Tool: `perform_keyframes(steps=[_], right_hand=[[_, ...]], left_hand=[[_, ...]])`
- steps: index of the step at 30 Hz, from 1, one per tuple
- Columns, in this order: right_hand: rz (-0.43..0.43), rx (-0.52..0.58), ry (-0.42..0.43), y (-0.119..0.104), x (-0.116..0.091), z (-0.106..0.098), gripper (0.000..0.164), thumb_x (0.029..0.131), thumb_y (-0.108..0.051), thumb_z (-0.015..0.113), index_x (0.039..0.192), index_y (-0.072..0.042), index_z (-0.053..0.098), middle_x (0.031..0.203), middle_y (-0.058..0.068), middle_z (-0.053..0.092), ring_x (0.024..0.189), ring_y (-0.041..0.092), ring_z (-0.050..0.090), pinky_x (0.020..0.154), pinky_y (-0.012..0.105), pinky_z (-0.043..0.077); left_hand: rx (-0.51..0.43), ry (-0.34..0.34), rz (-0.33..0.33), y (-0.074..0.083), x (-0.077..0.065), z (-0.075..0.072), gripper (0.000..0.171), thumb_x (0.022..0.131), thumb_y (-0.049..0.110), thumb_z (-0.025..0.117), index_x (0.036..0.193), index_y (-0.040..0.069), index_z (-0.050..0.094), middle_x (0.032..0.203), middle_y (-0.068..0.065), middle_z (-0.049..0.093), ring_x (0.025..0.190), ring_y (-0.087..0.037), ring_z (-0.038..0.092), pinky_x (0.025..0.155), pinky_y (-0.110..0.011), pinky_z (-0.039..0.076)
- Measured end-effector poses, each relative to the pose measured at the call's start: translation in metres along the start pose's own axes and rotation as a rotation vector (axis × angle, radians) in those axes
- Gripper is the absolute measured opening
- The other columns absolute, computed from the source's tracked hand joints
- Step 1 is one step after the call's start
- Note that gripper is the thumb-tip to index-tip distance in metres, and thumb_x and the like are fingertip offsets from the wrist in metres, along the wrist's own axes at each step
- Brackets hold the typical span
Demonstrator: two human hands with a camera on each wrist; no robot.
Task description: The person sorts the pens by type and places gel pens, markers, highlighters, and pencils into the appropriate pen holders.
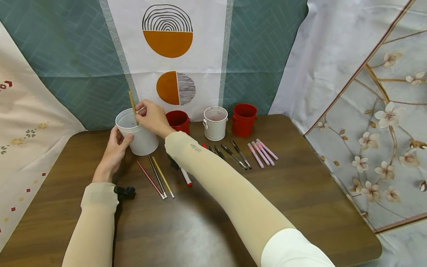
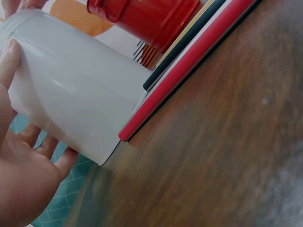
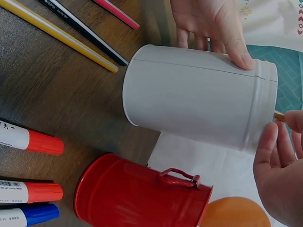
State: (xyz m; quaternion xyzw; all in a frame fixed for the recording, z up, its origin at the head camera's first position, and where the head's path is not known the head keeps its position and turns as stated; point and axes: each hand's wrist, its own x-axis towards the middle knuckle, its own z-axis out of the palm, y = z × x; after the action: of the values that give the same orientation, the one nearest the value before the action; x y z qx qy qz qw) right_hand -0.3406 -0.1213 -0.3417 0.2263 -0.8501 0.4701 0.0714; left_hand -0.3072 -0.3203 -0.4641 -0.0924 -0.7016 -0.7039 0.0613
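At the table's back left stands a large white bucket. My left hand grips its left side, thumb near the rim and fingers around the wall. Over the opening, my right hand pinches a yellow pencil that stands nearly upright. Its lower end is hidden inside the bucket; in the right wrist view only a short piece of it shows at the rim. In front of the bucket lie a red pencil, a black pencil and another yellow pencil.
A red bucket, a small white bucket and a second red bucket line the back. Red-capped markers and a blue-capped marker lie partly under my right forearm. Several black pens and pink pens lie farther right.
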Motion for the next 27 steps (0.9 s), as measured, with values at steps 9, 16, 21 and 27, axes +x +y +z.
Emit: perform_keyframes(steps=[9, 16, 21, 27], right_hand=[[-0.026, -0.028, -0.017, -0.002, -0.003, -0.008, 0.016, 0.102, -0.012, 0.068, 0.118, -0.012, 0.07, 0.104, 0.0, 0.078, 0.092, 0.006, 0.069, 0.081, 0.01, 0.051], [-0.082, -0.083, -0.028, -0.001, -0.005, -0.038, 0.018, 0.103, -0.013, 0.067, 0.12, -0.01, 0.07, 0.106, 0.003, 0.077, 0.096, 0.011, 0.07, 0.082, 0.012, 0.052], [-0.13, -0.136, -0.038, -0.004, -0.012, -0.061, 0.018, 0.101, -0.01, 0.064, 0.118, -0.009, 0.07, 0.104, 0.005, 0.076, 0.095, 0.013, 0.071, 0.083, 0.013, 0.052], [-0.184, -0.181, -0.141, -0.011, -0.026, -0.075, 0.019, 0.1, -0.009, 0.064, 0.117, -0.007, 0.071, 0.105, 0.006, 0.076, 0.092, 0.014, 0.071, 0.083, 0.015, 0.053]], left_hand=[[-0.002, -0.01, -0.023, 0.022, -0.01, 0.008, 0.076, 0.11, 0.017, 0.058, 0.17, 0.018, 0.011, 0.168, -0.018, 0.022, 0.152, -0.023, 0.026, 0.128, -0.03, 0.021], [0.007, 0.018, -0.008, 0.003, -0.001, 0.0, 0.075, 0.11, 0.017, 0.058, 0.17, 0.022, 0.013, 0.168, -0.018, 0.024, 0.15, -0.02, 0.029, 0.124, -0.026, 0.024], [0.019, 0.023, -0.005, 0.004, 0.0, -0.002, 0.076, 0.11, 0.017, 0.059, 0.17, 0.022, 0.014, 0.168, -0.017, 0.024, 0.15, -0.02, 0.028, 0.126, -0.028, 0.022], [0.035, 0.015, -0.013, 0.003, -0.001, -0.005, 0.076, 0.11, 0.02, 0.058, 0.17, 0.024, 0.012, 0.169, -0.017, 0.024, 0.151, -0.021, 0.028, 0.126, -0.03, 0.023]])
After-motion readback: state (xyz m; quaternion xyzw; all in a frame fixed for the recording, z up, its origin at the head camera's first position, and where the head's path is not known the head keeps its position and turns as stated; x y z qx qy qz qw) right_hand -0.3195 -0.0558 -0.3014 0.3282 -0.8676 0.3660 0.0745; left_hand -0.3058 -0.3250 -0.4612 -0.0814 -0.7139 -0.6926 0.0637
